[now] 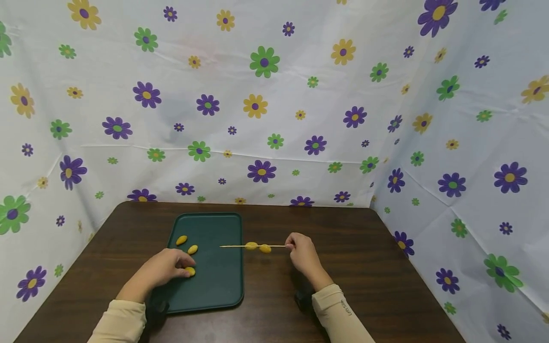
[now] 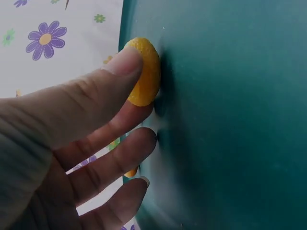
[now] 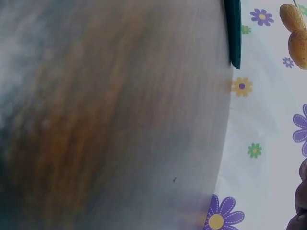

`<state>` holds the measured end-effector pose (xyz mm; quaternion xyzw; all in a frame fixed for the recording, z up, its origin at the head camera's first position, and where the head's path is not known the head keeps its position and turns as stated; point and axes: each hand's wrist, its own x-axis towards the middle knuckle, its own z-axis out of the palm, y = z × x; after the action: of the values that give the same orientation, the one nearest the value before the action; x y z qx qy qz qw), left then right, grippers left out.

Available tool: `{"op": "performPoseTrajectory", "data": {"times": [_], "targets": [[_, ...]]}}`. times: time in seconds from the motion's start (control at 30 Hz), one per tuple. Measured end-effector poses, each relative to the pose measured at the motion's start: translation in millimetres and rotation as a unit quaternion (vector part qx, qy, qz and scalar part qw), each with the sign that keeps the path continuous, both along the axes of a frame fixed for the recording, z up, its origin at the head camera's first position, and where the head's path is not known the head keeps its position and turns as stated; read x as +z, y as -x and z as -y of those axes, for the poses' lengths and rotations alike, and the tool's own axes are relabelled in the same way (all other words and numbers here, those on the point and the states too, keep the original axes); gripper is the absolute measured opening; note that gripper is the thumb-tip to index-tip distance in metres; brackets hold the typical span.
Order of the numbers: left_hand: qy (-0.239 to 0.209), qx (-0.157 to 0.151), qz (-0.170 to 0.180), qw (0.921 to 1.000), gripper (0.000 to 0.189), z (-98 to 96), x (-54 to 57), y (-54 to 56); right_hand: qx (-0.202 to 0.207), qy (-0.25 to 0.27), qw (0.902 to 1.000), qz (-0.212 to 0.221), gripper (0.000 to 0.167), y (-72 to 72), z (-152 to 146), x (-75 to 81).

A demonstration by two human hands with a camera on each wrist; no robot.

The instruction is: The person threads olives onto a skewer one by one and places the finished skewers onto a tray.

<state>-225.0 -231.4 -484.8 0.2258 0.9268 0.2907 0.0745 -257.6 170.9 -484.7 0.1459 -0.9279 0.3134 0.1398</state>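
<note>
My left hand (image 1: 165, 267) pinches a small yellow-orange kumquat (image 1: 190, 271) between thumb and index finger, low over the dark green tray (image 1: 218, 286). Close up in the left wrist view, the thumb covers part of that kumquat (image 2: 149, 72); the other fingers stay spread behind it. Right of the tray, my right hand (image 1: 305, 255) grips one end of a thin wooden skewer (image 1: 233, 246). Two kumquats (image 1: 265, 248) sit side by side along the skewer, whose bare end reaches left above the tray. The right wrist view catches only the threaded kumquats (image 3: 298, 48) and some fingertips (image 3: 301, 196).
Two loose kumquats (image 1: 193, 249) lie on the tray's left side, just beyond my left hand. The tray stands on a dark brown wooden table (image 1: 343, 228). A white flower-patterned cloth (image 1: 291, 128) hangs behind the table and along its sides.
</note>
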Motion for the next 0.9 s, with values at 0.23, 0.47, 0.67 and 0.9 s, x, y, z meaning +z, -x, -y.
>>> {"op": "performPoseTrajectory", "data": {"times": [0.23, 0.47, 0.67, 0.9], "targets": [[0.002, 0.010, -0.012, 0.9999, 0.015, -1.9, 0.7, -1.9, -0.003, -0.004, 0.9999, -0.016, 0.024, -0.2, 0, -2.8], [-0.036, 0.025, -0.077, 0.9960, 0.029, -8.4, -0.5, 1.4, 0.007, 0.000, 0.9998, -0.017, 0.024, -1.2, 3, -2.5], [-0.066, 0.042, -0.128, 0.9887, 0.032, -16.9, -0.5, 8.6, 0.012, 0.001, 0.9998, -0.019, 0.022, -2.2, 8, 0.8], [-0.090, 0.046, -0.137, 0.9854, 0.022, -27.9, -0.9, 14.0, 0.015, 0.006, 0.9998, -0.014, 0.023, -2.2, 12, 2.2]]}}
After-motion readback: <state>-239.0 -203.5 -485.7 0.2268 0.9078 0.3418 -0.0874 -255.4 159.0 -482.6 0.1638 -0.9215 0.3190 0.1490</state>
